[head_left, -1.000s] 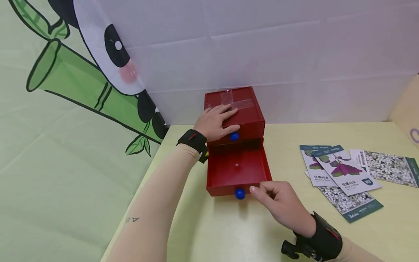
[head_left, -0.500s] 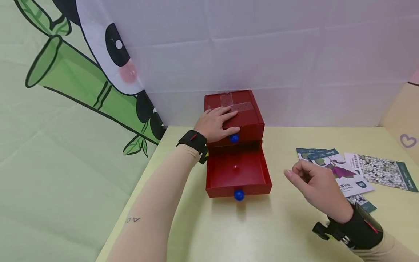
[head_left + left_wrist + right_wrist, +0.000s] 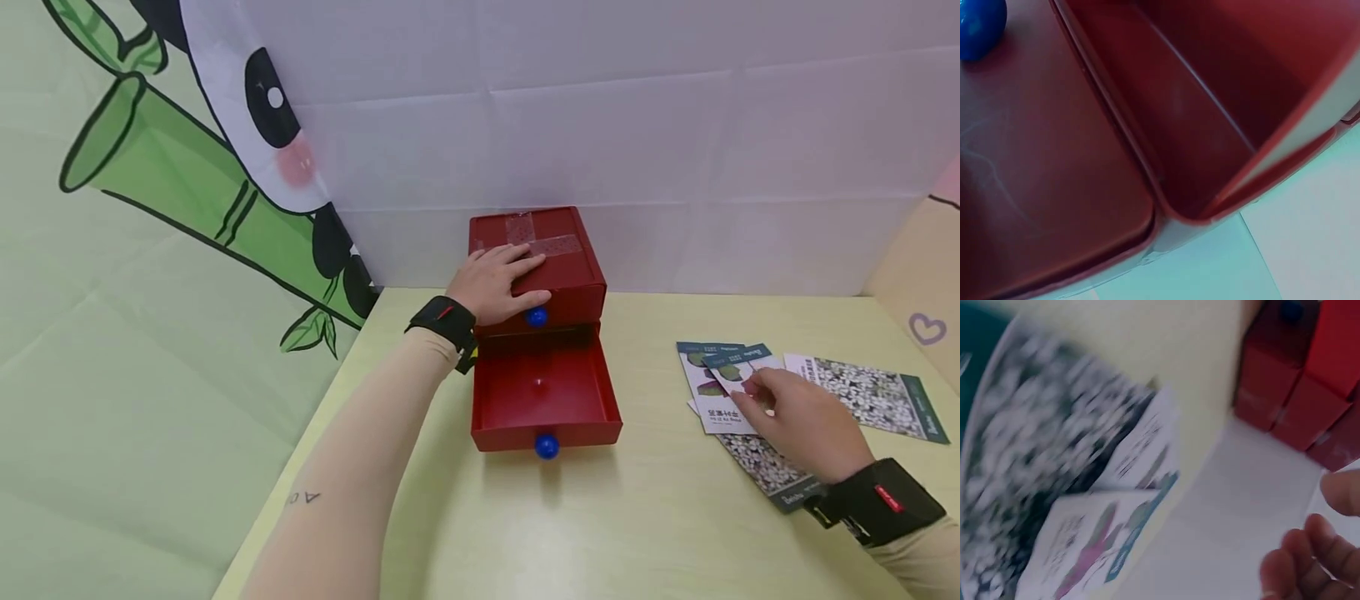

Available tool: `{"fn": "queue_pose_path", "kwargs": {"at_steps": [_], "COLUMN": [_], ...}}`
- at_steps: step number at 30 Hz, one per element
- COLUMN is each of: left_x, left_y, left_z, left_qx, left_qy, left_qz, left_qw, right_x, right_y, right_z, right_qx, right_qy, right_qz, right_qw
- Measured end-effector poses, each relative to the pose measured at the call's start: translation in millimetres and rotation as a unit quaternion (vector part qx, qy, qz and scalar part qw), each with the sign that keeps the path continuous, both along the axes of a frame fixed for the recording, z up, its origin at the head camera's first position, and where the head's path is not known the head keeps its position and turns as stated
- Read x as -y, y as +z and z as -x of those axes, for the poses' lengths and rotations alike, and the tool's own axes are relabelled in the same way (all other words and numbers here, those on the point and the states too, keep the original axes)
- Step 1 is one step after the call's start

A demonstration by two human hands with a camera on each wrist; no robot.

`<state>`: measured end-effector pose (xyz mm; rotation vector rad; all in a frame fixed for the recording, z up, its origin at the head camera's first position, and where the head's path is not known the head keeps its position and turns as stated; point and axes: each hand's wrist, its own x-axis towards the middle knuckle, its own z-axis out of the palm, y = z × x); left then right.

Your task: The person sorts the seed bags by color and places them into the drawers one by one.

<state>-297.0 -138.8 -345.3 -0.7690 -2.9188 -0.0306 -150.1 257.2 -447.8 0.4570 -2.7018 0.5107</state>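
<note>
My left hand (image 3: pixel 497 283) rests on top of a red drawer box (image 3: pixel 558 225), fingers spread over its taped lid and thumb close to the upper blue knob (image 3: pixel 536 316). Below, a red drawer (image 3: pixel 540 435) is pulled out, with no items visible in it and a blue knob (image 3: pixel 547 447) on its front. My right hand (image 3: pixel 806 417) hovers over printed flower cards, fingers loosely bent. Partly under it lies a purple-flower card (image 3: pixel 738 365), overlapping another purple-flower card (image 3: pixel 716 404). In the right wrist view, thumb and fingers are apart, with nothing held.
A white-flower card (image 3: pixel 765 467) lies beneath the purple ones, and another white-flower card (image 3: pixel 873 396) lies to their right. The pale yellow table (image 3: pixel 570 533) meets a white cloth backdrop (image 3: pixel 637 150) behind the box. A green printed cloth (image 3: pixel 112 400) hangs at left.
My right hand has left the drawer front and moved right to above the cards. The left hand and the pulled-out drawer stay as they were.
</note>
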Motion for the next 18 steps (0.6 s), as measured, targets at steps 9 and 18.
{"fn": "queue_pose_path", "kwargs": {"at_steps": [9,18], "left_x": [-1.5,-3.2], "left_y": [-1.4,0.2], "left_z": [0.2,0.9], "left_qx": [0.009,0.001], "left_qy": [0.001,0.004], "left_qz": [0.0,0.006], "left_qw": [1.0,1.0], "right_x": [-31,-41], "right_y": [-31.0,-54.0], "right_z": [13.5,18.5], "right_qx": [0.146,0.197], "right_qy": [-0.021,-0.027], "right_qz": [-0.061,-0.112], "right_qw": [0.9872,0.9736]}}
